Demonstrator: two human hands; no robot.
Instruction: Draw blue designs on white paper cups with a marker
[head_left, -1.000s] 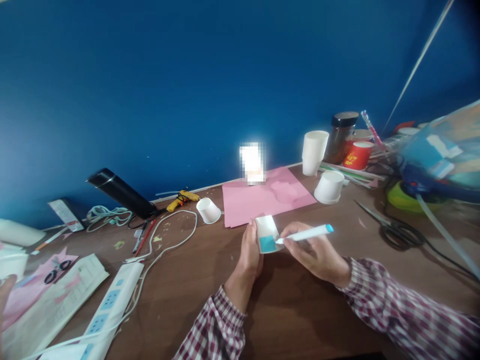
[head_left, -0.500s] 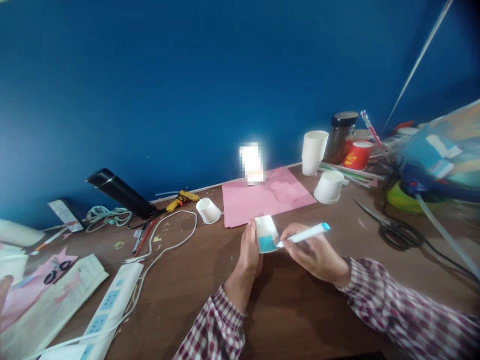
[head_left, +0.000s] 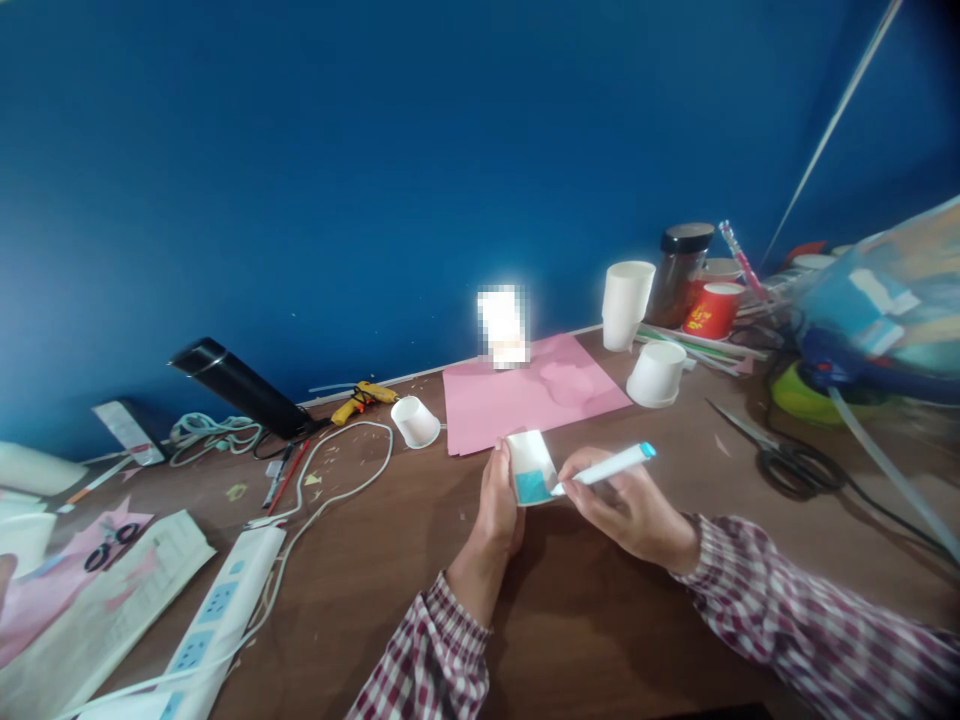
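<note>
"Which step was in hand?"

"Colouring, as I judged it. The left hand [head_left: 498, 500] grasped a small white card [head_left: 531, 452] along one side, some of its fingers hidden behind, and the lower part of the card bore a blue patch [head_left: 533, 487]."

"And the right hand [head_left: 630, 510]?"

"That one pinched a marker [head_left: 611, 467] low on its barrel, the point set at the patch's right border. Whether it touched, I couldn't tell."

"Where was the card, then?"

"Held tilted over the desk [head_left: 360, 570], in front of the pink sheets [head_left: 491, 405], which reached back to the desk's far edge by the wall [head_left: 300, 160]."

"Anything near enough to bump?"

"Not really. An upturned cup [head_left: 657, 375] stood by the sheets' right corner, and the scissors [head_left: 801, 468] lay farther right, well apart from the marker."

"What did the next move call for?"

"To my mind, a steady left grip and short, light strokes, with the marker's point kept close to the patch's border."
</note>
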